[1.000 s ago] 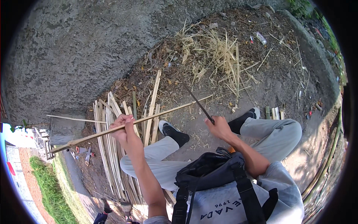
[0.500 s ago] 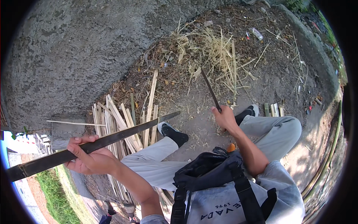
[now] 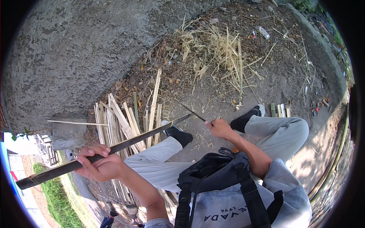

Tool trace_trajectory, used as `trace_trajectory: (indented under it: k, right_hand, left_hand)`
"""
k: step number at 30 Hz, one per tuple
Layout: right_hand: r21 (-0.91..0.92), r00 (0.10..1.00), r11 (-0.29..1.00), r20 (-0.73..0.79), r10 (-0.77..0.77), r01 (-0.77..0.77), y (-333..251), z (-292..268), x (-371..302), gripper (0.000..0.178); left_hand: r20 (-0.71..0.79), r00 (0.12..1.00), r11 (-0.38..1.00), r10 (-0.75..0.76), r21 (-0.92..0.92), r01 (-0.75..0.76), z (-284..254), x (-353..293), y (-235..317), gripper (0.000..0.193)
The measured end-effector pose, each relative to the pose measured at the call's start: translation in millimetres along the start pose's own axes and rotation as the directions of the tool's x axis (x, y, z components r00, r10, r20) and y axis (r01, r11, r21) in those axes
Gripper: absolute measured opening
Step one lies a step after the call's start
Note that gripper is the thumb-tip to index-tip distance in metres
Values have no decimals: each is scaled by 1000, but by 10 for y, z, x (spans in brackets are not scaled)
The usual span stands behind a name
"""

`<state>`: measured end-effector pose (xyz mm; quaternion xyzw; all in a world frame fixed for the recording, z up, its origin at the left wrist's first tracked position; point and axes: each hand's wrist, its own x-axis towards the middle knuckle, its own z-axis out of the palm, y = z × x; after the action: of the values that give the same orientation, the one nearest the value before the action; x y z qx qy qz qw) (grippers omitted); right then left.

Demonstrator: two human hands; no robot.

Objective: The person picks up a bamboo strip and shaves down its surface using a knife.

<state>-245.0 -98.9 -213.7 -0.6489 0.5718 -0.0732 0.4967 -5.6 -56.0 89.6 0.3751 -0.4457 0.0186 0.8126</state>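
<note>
A long dark bamboo strip (image 3: 133,140) slants from the left rim up toward the middle. My left hand (image 3: 99,166) is closed around it, nearer its left end. The strip's far tip is just beside the blade of a narrow dark knife (image 3: 197,114); whether they touch I cannot tell. My right hand (image 3: 220,128) is wrapped around the knife's handle, which is mostly hidden by the fingers. The blade points away and to the left.
Pale split bamboo strips (image 3: 123,121) lie piled by my left leg. Straw-like shavings (image 3: 218,51) are heaped ahead. A rough grey rock surface (image 3: 87,53) rises at the far left. More short strips (image 3: 281,111) lie beyond my right knee. A dark bag (image 3: 213,173) hangs at my front.
My right hand has moved left and slightly nearer, swinging the knife down to the strip's tip. The strip has shifted right with my left hand.
</note>
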Motion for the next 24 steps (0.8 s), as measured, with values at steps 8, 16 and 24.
trace_trajectory:
  k: [8,16,24]
  right_hand:
    - [70,992,995,-108,-68,76,-134,-24,-82,57]
    - [154,983,974,-101,-154,169,-671,-449,-349,50]
    - [28,940,955,-188,-285,295,-494,-46,-331,53]
  left_hand:
    - [32,964,952,-265,-146,267,91,-264,-458,22]
    - [446,771,804,-455,-166,571,515,-198,-479,30]
    - [376,828,810,-417,-259,525,573,-520,-346,46]
